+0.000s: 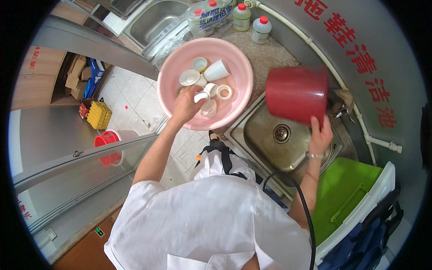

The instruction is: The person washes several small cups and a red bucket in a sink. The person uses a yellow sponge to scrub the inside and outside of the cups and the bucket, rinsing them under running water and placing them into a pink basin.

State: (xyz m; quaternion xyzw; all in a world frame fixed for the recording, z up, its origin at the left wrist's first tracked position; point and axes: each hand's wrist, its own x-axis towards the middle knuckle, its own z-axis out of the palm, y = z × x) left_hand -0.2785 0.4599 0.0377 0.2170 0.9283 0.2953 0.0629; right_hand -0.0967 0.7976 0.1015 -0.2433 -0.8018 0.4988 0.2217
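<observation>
My left hand (186, 107) reaches into a pink basin (240, 56), its fingers closed on a small white cup (200, 96). Around it in the basin lie several white pieces of crockery, among them a tall white cup (217, 70), a white dish (189, 77) and a ring-shaped white piece (224, 92). Over the metal sink (265, 128), my right hand (320, 135) grips a red bucket (294, 93) by its lower right edge. The bucket is tilted and slightly blurred; its inside is hidden.
Behind the bucket, a tap (343, 110) stands by the wall. Two red-capped bottles (241, 18) and a plastic bag (211, 20) sit on the counter. A green-lidded white bin (346, 189) stands right of the sink. A glass door (90, 173) is on my left.
</observation>
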